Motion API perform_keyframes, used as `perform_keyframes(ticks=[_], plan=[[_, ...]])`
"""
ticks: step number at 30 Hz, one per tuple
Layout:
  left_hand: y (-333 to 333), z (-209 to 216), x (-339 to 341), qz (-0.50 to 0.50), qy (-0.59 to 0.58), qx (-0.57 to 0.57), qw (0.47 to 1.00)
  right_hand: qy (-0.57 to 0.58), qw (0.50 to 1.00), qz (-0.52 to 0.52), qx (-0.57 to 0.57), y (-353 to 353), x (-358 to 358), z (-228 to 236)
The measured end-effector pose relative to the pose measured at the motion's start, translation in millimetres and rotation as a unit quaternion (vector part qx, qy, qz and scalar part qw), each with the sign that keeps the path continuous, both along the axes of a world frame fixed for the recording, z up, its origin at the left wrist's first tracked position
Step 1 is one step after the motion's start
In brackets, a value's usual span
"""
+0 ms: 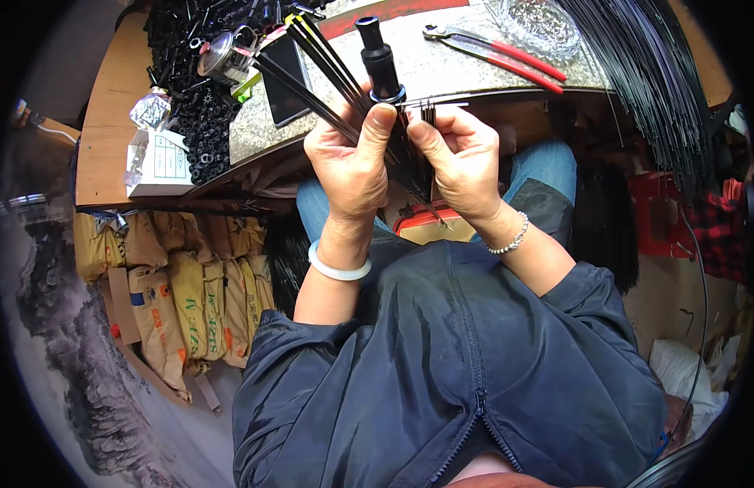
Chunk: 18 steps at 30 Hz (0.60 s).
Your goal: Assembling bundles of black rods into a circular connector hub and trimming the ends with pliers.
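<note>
Close together above my lap, both hands work on what looks like a black umbrella frame. My left hand (348,163) is closed round its thin black ribs (328,65), which fan out to the upper left, some with yellow near the ends. Between the hands a black tubular runner (381,69) stands up, a ring at its base. My right hand (460,167) pinches several thin black rib ends (428,112) between thumb and fingers. A thin pale wire (454,104) runs across the fingertips. Other dark rods hang below the hands, and their exact joints are hidden.
Red-handled pliers (507,61) and a clear dish of small metal pieces (544,28) lie on the bench. A dark phone (287,85), a heap of black plastic parts (210,122) and a white box (161,163) are left. Long black rods (653,81) overhang at right; sacks (202,301) stand below left.
</note>
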State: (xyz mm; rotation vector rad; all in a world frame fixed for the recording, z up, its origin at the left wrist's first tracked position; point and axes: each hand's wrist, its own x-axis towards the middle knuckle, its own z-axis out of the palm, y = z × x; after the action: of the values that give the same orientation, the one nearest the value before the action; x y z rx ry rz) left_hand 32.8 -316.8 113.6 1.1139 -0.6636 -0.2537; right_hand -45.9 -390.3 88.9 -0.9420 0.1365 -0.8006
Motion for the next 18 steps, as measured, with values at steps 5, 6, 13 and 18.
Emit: perform_keyframes(ticks=[5,6,13,18], plan=[[-0.5,-0.6,0.3,0.02,-0.038,0.016,0.999,0.033,0.999,0.032,-0.011,-8.1,2.6,-2.3],[-1.0,-2.2,1.6,0.02,-0.038,0.016,0.999,0.046,0.998,0.048,-0.01,-10.1,2.6,-2.9],[2.6,-3.3,3.6,-0.04,-0.013,-0.012,0.999,0.05,0.995,0.082,0.003,-12.8,5.4,-2.3],[-2.2,6.0,-6.5,0.027,-0.043,0.009,0.999,0.025,0.998,0.053,0.015,-8.4,4.2,-0.9]])
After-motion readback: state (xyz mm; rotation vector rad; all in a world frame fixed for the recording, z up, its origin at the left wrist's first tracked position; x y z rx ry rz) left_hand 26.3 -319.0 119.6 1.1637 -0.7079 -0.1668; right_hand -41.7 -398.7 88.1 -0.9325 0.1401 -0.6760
